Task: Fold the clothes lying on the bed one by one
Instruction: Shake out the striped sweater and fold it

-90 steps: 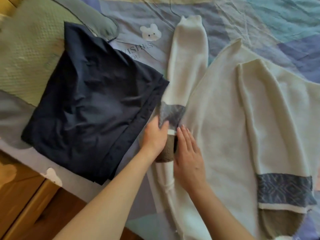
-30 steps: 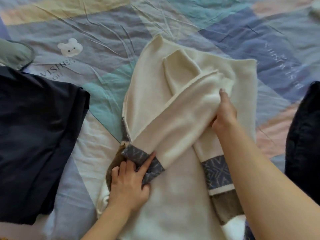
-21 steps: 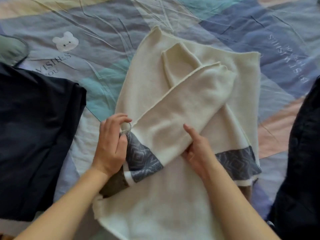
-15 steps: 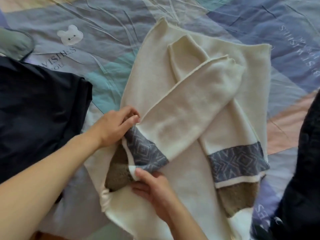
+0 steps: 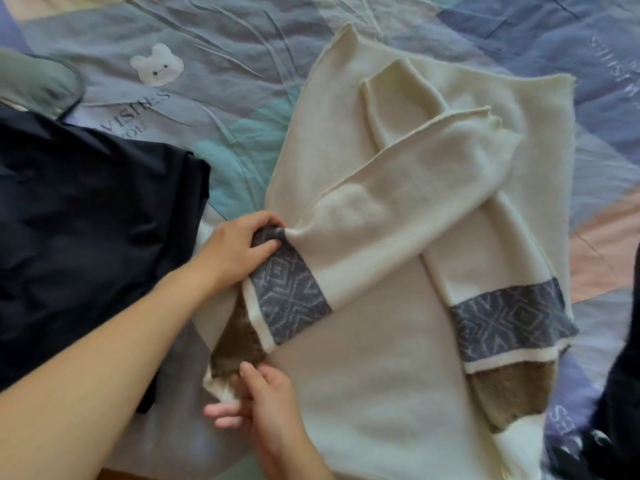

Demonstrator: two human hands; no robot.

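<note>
Sweater (image 5: 374, 382) flat on bed (image 5: 242, 36), sleeves crossed over body. Left hand (image 5: 239, 251) pinches patterned cuff (image 5: 287, 299) — squaring it. Right hand (image 5: 266, 407) curls round cuff end, tucking it in.

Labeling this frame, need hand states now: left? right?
Left hand: pinching the sweater sleeve at its patterned band.
Right hand: gripping the sleeve's cuff end.

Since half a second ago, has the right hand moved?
Yes. The right hand has slid down the folded sleeve, from the blue patterned band to the white cuff end beyond the brown band.
</note>
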